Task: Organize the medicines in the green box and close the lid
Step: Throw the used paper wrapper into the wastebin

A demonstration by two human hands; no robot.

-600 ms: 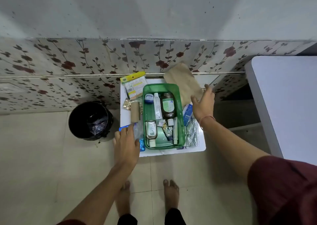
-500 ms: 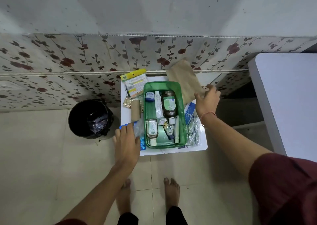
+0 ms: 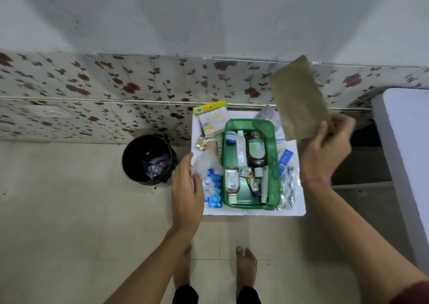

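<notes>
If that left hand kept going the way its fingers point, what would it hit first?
Likely the crumpled clear plastic just ahead of the left hand, beside the green box; depth is unclear.

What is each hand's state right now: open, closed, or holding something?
Left hand: touches the clear plastic wrapper; whether it has a grip cannot be told.
Right hand: closed on the brown paper bag, holding it up.

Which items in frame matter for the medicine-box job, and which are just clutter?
Job: green box, brown bottle inside it, blue blister pack and foil strips beside it, brown paper packet held by the right hand, left hand near the blister pack.
Lying about: black bin, white table, floral wall tiles.
</notes>
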